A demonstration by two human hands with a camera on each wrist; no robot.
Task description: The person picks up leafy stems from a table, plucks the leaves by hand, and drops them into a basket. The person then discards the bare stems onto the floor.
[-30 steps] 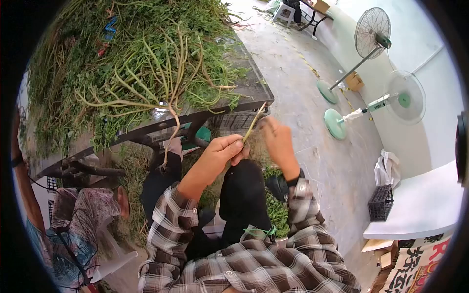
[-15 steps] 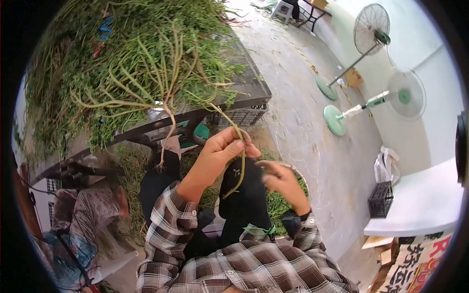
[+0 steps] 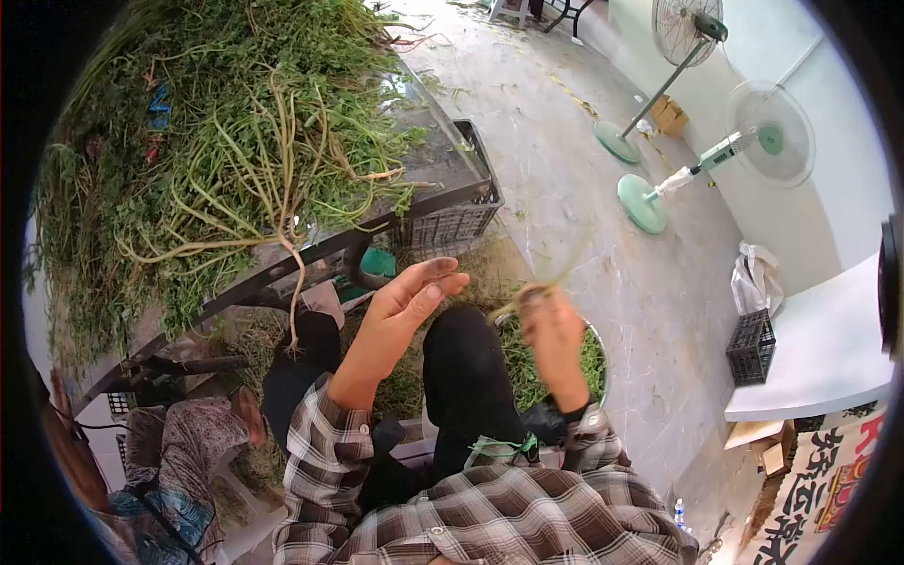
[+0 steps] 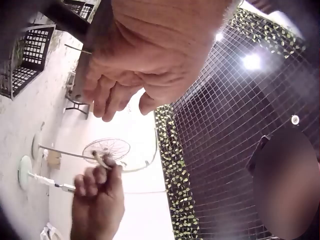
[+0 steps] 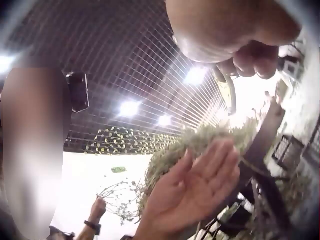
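Note:
My left hand (image 3: pixel 400 315) is held above my lap with its fingers extended and nothing in them; its palm faces the right wrist view (image 5: pixel 197 192). To its right, my right hand (image 3: pixel 557 348) pinches a thin greenish stem (image 3: pixel 567 268), blurred in the head view. The left wrist view shows the curled fingers of that hand (image 4: pixel 100 200) around the stem (image 4: pixel 140 169). A branched plant with a pale root (image 3: pixel 299 282) lies at the table's front edge, its root hanging over.
A heap of green plants (image 3: pixel 207 113) covers the table (image 3: pixel 452 179). Below the table's corner is a black crate (image 3: pixel 452 226). A round container of greens (image 3: pixel 603 377) stands beside my knee. Two fans (image 3: pixel 642 204) stand at the right. Another person's legs (image 3: pixel 193 438) show at lower left.
The stem has passed from my left hand to my right, which has moved slightly up. My left fingers have let go and straightened. The head view has shifted to the right.

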